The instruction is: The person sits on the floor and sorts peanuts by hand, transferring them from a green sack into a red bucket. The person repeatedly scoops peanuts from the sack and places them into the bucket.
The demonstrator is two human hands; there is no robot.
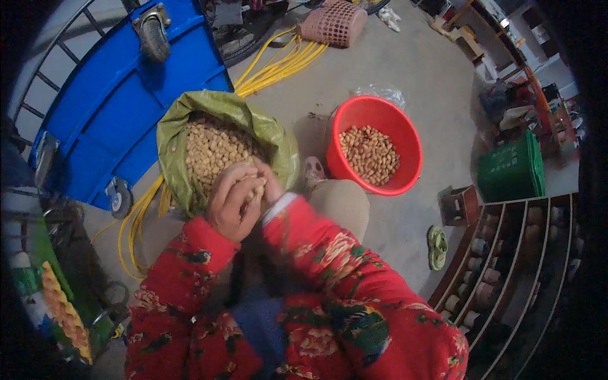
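The left hand (231,201) has a narrow grip on pale peanuts (255,192), the right hand (273,185) against it, its grip hidden, over the green sack (171,149), probably to catch strays; the red bucket (375,112) of kernels (370,155) stands within reach.

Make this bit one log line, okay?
left hand: curled, against right hand | grip: contents unclear | green sack: open, unshelled peanuts inside | red bucket: brown nuts inside
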